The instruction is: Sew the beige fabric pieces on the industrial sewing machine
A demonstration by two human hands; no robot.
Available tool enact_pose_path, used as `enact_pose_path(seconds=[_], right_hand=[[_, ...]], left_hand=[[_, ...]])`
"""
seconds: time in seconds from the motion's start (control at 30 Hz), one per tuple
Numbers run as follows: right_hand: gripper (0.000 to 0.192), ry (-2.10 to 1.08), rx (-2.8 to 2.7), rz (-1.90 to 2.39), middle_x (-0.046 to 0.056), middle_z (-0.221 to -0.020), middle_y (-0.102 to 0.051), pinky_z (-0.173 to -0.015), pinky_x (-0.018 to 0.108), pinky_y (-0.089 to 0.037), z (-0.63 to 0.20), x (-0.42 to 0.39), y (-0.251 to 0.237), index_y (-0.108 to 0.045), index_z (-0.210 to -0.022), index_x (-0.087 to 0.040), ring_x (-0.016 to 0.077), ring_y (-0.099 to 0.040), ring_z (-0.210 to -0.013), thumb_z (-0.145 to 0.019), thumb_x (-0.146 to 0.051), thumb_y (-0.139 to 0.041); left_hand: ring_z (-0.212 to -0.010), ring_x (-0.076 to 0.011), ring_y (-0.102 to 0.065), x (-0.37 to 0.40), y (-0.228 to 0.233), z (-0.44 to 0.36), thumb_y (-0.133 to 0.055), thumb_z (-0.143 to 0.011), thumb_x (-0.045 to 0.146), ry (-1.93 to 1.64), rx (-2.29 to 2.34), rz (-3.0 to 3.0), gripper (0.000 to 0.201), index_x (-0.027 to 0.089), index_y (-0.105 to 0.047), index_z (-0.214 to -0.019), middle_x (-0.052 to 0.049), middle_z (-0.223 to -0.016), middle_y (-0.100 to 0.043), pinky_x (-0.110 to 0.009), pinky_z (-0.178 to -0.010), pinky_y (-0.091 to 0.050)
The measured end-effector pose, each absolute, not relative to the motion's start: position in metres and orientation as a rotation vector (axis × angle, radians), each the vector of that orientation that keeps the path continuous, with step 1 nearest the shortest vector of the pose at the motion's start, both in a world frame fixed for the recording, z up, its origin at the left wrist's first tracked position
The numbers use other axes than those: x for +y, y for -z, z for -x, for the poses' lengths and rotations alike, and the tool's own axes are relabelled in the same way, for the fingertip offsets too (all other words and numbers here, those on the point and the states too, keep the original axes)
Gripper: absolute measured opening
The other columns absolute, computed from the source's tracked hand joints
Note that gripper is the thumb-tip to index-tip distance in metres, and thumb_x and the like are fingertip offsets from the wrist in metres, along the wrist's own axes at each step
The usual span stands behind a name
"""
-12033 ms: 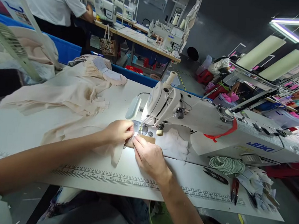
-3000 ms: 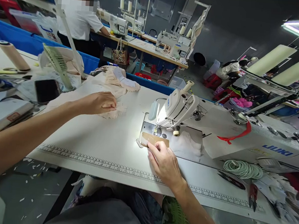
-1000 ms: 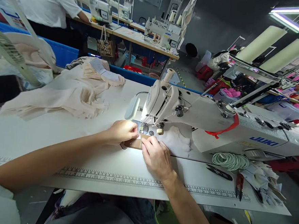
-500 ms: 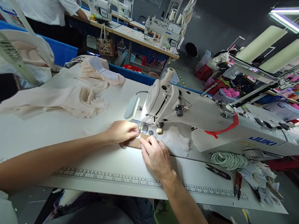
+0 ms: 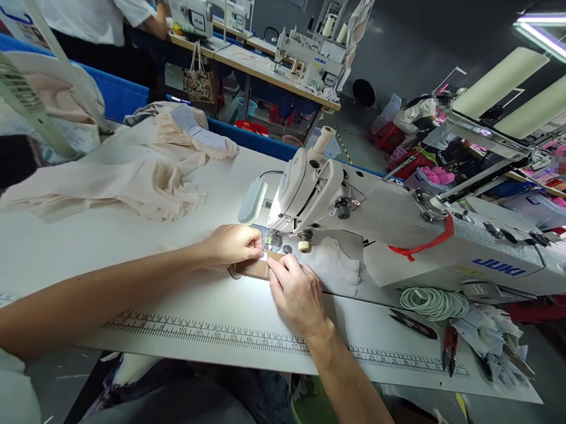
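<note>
Your left hand (image 5: 235, 246) and your right hand (image 5: 297, 292) meet on the white table (image 5: 115, 252), just in front of the needle area of the white industrial sewing machine (image 5: 383, 225). Between them lies a flat brown cardboard strip (image 5: 254, 269), lit by the machine's lamp, with its far end touching the metal needle plate (image 5: 276, 240). Your left fingers are curled together, pinching a small pale scrap (image 5: 259, 255) at the strip's upper edge; the scrap is too small to tell what it is. Your right fingertips press down on the strip's right end, thumb and forefinger drawn close on that same edge, though you cannot tell from here whether they actually grip anything.

To your left, well apart from the hands, a heap of cream-coloured sheer fabric pieces (image 5: 134, 182) spreads across the table. A printed ruler scale (image 5: 207, 332) runs along the table's near edge. To your right, beside the machine's base, lies a coil of pale green elastic cord (image 5: 434, 302), then black thread snips (image 5: 413, 326) and red-handled pliers (image 5: 449, 343). Behind the table, a person in a white shirt (image 5: 91, 1) stands at another sewing station.
</note>
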State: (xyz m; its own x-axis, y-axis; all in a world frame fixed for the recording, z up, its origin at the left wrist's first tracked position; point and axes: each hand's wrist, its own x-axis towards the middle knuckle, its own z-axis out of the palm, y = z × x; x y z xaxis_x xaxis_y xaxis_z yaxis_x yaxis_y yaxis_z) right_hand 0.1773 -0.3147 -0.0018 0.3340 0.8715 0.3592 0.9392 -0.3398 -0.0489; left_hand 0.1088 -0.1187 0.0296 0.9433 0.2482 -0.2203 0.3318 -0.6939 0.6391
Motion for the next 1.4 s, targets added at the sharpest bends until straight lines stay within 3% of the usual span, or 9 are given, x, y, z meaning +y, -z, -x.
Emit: enact_pose_path(seconds=[0.53,0.63,0.77,0.87,1.1,1.4], right_hand=[[0.034,0.322,-1.742,2.423,0.004,-0.089,-0.062,-0.067,0.033,-0.035,-0.174,-0.312,-0.004,-0.069,-0.124,-0.021,0.0174,-0.050,-0.070,-0.097,-0.016,-0.049],[0.033,0.327,-1.761,2.434,0.005,-0.091,-0.063,-0.068,0.033,-0.035,-0.173,-0.311,-0.004,-0.069,-0.123,-0.019,0.0182,-0.051,-0.072,-0.096,-0.016,-0.050],[0.027,0.320,-1.758,2.422,0.005,-0.089,-0.064,-0.069,0.032,-0.035,-0.172,-0.308,-0.002,-0.071,-0.111,-0.018,0.0184,-0.052,-0.073,-0.092,-0.014,-0.052],[0.026,0.326,-1.745,2.425,0.004,-0.088,-0.064,-0.069,0.032,-0.036,-0.171,-0.307,-0.001,-0.071,-0.107,-0.018,0.0183,-0.052,-0.073,-0.091,-0.013,-0.051],[0.034,0.368,-1.745,2.390,0.005,-0.086,-0.064,-0.067,0.033,-0.039,-0.170,-0.307,0.002,-0.069,-0.119,-0.016,0.0190,-0.053,-0.073,-0.091,-0.013,-0.049],[0.038,0.549,-1.508,2.360,0.006,-0.095,-0.072,-0.074,0.031,-0.044,-0.198,-0.307,0.007,-0.072,-0.118,-0.018,0.0183,-0.060,-0.077,-0.094,-0.008,-0.044]], left_hand=[[-0.075,-0.0182,-0.067,-0.111,-0.029,-0.120,-0.060,-0.080,0.033,0.244,0.325,-2.449,0.014,0.022,-0.069,-0.080,0.001,-0.081,-0.075,-0.027,-0.063,-0.043],[-0.079,-0.0192,-0.065,-0.113,-0.026,-0.112,-0.058,-0.086,0.030,-0.014,0.214,-2.647,0.015,0.020,-0.068,-0.086,-0.003,-0.087,-0.073,-0.028,-0.066,-0.047],[-0.089,-0.0238,-0.064,-0.129,-0.015,-0.084,-0.042,-0.098,0.017,-0.524,-0.342,-2.865,0.026,0.013,-0.067,-0.094,-0.012,-0.096,-0.069,-0.038,-0.079,-0.053],[-0.100,-0.0255,-0.063,-0.140,-0.001,-0.068,-0.039,-0.099,0.012,-0.675,-0.540,-2.898,0.028,0.012,-0.066,-0.105,-0.014,-0.106,-0.069,-0.041,-0.090,-0.054],[-0.094,-0.0247,-0.064,-0.139,0.014,-0.066,-0.046,-0.096,0.013,-0.656,-0.486,-2.936,0.023,0.012,-0.069,-0.103,-0.014,-0.101,-0.069,-0.039,-0.089,-0.056],[-0.103,-0.0299,-0.063,-0.124,0.016,-0.088,-0.036,-0.100,0.018,-0.603,-0.530,-3.010,0.038,0.005,-0.070,-0.109,-0.020,-0.107,-0.070,-0.044,-0.092,-0.055]])
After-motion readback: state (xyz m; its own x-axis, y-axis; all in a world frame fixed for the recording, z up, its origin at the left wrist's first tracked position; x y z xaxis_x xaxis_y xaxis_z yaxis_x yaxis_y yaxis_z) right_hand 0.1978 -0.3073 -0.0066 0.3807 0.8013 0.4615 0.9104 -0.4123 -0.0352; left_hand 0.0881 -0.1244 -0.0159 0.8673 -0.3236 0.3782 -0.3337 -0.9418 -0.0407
